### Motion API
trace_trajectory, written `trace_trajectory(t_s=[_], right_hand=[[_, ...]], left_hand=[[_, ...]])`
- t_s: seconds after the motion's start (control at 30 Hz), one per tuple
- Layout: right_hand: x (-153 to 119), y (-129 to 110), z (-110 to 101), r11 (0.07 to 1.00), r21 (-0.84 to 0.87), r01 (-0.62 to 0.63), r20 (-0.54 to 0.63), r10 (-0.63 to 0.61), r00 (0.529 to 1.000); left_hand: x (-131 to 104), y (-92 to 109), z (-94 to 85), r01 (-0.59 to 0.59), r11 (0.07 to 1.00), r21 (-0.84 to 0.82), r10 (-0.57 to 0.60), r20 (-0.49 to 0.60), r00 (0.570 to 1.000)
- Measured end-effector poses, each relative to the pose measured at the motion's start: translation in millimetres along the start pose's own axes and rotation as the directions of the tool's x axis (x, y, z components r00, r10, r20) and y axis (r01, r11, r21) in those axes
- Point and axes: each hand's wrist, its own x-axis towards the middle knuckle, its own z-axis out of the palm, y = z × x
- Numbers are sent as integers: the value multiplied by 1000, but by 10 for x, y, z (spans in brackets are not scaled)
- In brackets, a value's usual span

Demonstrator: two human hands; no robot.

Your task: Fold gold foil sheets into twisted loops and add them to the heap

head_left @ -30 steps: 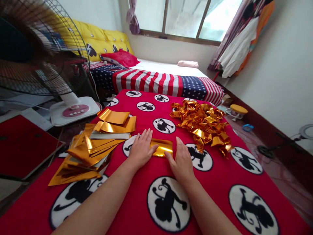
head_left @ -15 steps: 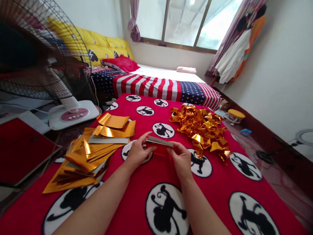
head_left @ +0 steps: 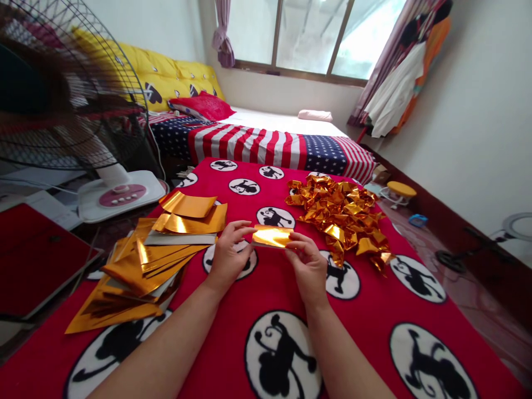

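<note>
A small sheet of gold foil paper [head_left: 272, 236] is stretched between my two hands above the red cloth, shiny side showing and a pale edge along its bottom. My left hand [head_left: 230, 249] pinches its left end. At the right end, my right hand [head_left: 306, 260] grips it between thumb and fingers. To the left lies a loose pile of flat gold foil sheets [head_left: 166, 249], some showing their grey backs. On the right is a heap of folded gold foil pieces [head_left: 343, 213].
The red cloth [head_left: 216, 343] with black monkey prints covers the surface. A fan [head_left: 120, 194] stands at the left, its blades blurred. Beyond is a bed [head_left: 270, 122] under a window. A yellow stool [head_left: 401, 189] and a blue roll [head_left: 418, 220] are on the floor at right.
The sheet between my hands showed its dull grey side edge-on before; now its gold face is turned toward me. My fingers have curled over its upper edge. The view shifted slightly.
</note>
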Motion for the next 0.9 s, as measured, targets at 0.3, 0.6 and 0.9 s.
trace_trajectory(t_s=[0.3, 0.6, 0.9], right_hand=[[25, 31, -3, 996, 48, -73, -36, 75, 997], [36, 83, -53, 991, 17, -131, -73, 132, 989], [-3, -35, -36, 982, 58, -177, -23, 179, 984]], left_hand=[[-31, -26, -4, -57, 992, 116, 53, 34, 998], [-40, 20, -9, -154, 966, 210, 117, 178, 977], [0, -43, -36, -201, 979, 19, 196, 144, 970]])
